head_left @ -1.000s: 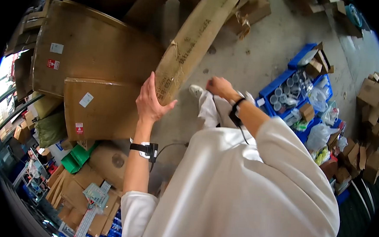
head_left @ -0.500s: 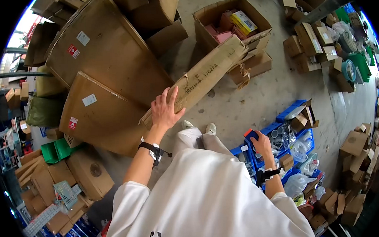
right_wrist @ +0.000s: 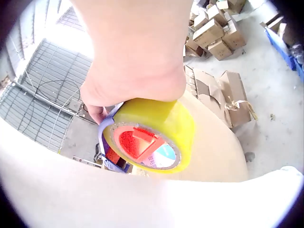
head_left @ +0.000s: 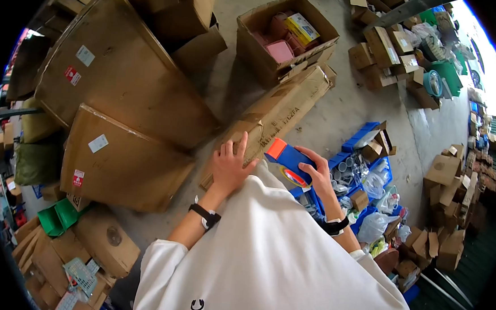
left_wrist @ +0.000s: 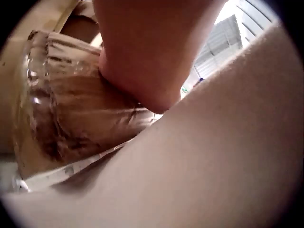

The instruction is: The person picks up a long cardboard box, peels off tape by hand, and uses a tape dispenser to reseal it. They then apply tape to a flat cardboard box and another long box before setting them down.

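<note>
My left hand rests with spread fingers on the near end of a long, narrow cardboard box with dark printing on its side. In the left wrist view, shiny clear tape covers the brown end of this box beside the hand. My right hand grips a blue tape dispenser with an orange front end, held just right of the box. The right wrist view shows its yellow tape roll on a red hub, under the palm; most of the fingers are hidden there.
Large flat cartons lean at the left. Beyond the long box stands an open carton with pink and yellow items inside. Blue bins of clear plastic cups and bags sit at the right, with piled cardboard boxes farther right.
The long box has come down lower, the left hand staying on its near end. My right hand has swung out right, then back left toward the box with the tape dispenser, now fully in sight.
</note>
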A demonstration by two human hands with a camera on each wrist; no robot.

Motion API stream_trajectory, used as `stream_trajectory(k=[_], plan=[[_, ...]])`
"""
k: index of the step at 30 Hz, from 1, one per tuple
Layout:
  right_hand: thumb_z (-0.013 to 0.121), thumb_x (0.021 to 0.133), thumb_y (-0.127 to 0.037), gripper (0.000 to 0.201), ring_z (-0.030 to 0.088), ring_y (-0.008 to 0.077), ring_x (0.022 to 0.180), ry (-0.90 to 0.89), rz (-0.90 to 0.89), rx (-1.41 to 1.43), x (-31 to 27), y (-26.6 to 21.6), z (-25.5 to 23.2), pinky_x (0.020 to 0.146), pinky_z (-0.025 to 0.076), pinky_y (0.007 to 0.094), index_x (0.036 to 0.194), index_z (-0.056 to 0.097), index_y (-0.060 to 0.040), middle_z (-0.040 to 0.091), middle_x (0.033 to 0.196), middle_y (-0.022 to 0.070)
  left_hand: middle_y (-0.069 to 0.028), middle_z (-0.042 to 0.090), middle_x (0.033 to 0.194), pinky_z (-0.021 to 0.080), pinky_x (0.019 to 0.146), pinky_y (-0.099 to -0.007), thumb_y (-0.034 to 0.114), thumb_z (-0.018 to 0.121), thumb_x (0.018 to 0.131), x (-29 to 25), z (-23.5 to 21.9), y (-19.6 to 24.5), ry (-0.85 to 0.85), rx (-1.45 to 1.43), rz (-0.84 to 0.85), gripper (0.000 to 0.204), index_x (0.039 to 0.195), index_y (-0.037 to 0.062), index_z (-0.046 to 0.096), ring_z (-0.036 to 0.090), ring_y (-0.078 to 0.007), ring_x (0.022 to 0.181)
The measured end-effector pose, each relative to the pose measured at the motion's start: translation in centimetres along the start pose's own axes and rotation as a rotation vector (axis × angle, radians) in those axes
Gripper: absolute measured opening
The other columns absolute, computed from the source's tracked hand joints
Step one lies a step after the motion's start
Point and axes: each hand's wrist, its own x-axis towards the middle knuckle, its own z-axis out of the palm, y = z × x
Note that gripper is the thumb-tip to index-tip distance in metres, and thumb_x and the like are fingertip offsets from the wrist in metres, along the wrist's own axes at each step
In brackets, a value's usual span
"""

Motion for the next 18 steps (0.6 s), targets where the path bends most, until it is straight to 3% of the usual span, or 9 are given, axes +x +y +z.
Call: stream_trajectory(k=[4,7,10,11,14,18], plan=[[0.068,0.084,-0.013,0.051,0.067,0.0152,0.103,0.07,0.028,0.036,-0.8,0.1,2.0,0.098,0.051,0.0291,0.133,0.068,0.0031,0.074,0.117,0.0107,-0.0136,0.062,0.116,0.048,0.08,-0.043,0.044,0.068,0.093,0.3,-0.8,-1.2,-0.075,-0.282,0.039,0.069,0.154,0.0145,0.054,0.06,-0.03,0.106],[0.068,0.085,-0.012,0.052,0.067,0.0151,0.106,0.072,0.04,0.03,-0.8,-0.3,2.8,0.1,0.051,0.0295,0.134,0.067,0.0034,0.074,0.121,0.011,-0.0117,0.069,0.106,0.051,0.077,-0.0378,0.038,0.066,0.098,1.3,0.9,-3.9,-0.151,-0.663,0.032,0.051,0.141,0.0106,0.067,0.066,-0.0248,0.099],[0.069,0.086,-0.011,0.051,0.067,0.0159,0.11,0.003,0.028,-0.02,-0.5,-1.6,3.2,0.101,0.051,0.0304,0.135,0.066,0.0045,0.074,0.124,0.0116,-0.0092,0.075,0.101,0.052,0.076,-0.0307,0.039,0.061,0.103,3.1,0.4,-3.6,-0.299,-1.269,-0.196,0.043,0.132,0.0078,0.072,0.071,-0.0171,0.092],[0.069,0.087,-0.011,0.051,0.067,0.0167,0.11,0.0,0.01,-0.087,-0.3,-2.4,3.6,0.101,0.051,0.0306,0.135,0.065,0.0051,0.074,0.124,0.0123,-0.0061,0.077,0.103,0.052,0.074,-0.0261,0.041,0.059,0.106,4.0,-1.5,-3.3,-0.573,-1.396,-0.406,0.044,0.127,0.0052,0.073,0.071,-0.0109,0.089],[0.07,0.086,-0.014,0.051,0.07,0.0179,0.108,-0.028,-0.001,-0.175,0.1,-4.2,4.1,0.099,0.053,0.0322,0.134,0.067,0.0031,0.075,0.122,0.0141,-0.0035,0.077,0.111,0.053,0.076,-0.0234,0.04,0.056,0.107,4.8,-1.9,-2.2,-0.696,-1.661,-0.588,0.044,0.127,0.0043,0.072,0.072,-0.0102,0.094],[0.071,0.083,-0.016,0.053,0.072,0.0205,0.105,-0.031,-0.027,-0.266,0.3,-5.0,4.0,0.097,0.054,0.033,0.133,0.068,0.0025,0.076,0.12,0.0161,-0.0072,0.075,0.123,0.055,0.08,-0.0244,0.036,0.054,0.108,5.7,-2.0,-2.9,-0.764,-1.794,-0.65,0.044,0.134,0.0042,0.068,0.073,-0.012,0.098]])
